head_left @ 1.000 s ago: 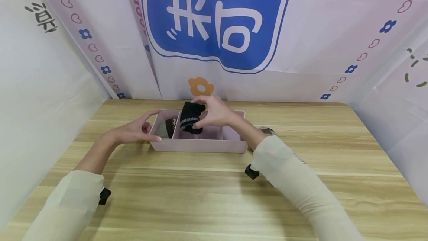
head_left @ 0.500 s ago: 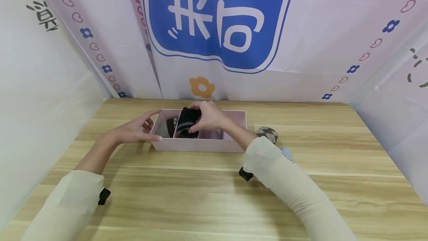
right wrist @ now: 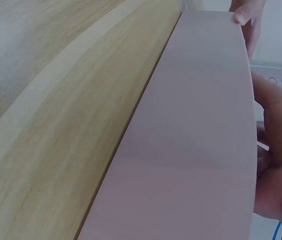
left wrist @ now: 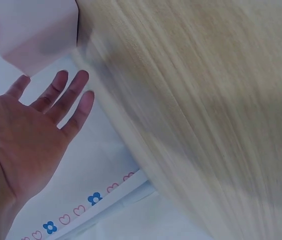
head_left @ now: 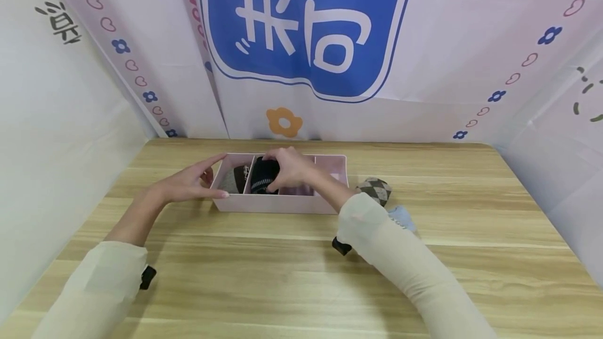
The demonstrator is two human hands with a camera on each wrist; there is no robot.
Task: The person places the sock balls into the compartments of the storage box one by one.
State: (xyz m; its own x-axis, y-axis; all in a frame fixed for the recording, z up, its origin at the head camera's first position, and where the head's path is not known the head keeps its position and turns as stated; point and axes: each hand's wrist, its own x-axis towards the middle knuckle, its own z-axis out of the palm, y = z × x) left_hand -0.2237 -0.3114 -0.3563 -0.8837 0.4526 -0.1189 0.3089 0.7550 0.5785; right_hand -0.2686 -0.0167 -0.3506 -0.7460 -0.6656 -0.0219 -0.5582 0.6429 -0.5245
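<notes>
A long pink divider box [head_left: 278, 204] stands near the back of the table. My left hand [head_left: 186, 183] holds its left end, thumb on the front rim and forefinger at the back corner; in the left wrist view the other fingers are spread. In the second compartment from the left sits a folded black sock [head_left: 262, 177] with a pale striped band. My right hand [head_left: 293, 169] reaches down into the box and holds that sock's right side between thumb and fingers, the fingertips partly hidden. A folded grey and brown sock [head_left: 234, 181] fills the leftmost compartment.
Right of the box lie a folded argyle sock [head_left: 376, 191] and a light blue sock [head_left: 402, 217], partly behind the right sleeve. A printed white cloth wall [head_left: 414, 119] rises behind the wooden table [head_left: 264, 276].
My right hand has lowered the black sock from above the box into the second compartment. The left hand has stayed on the box's end.
</notes>
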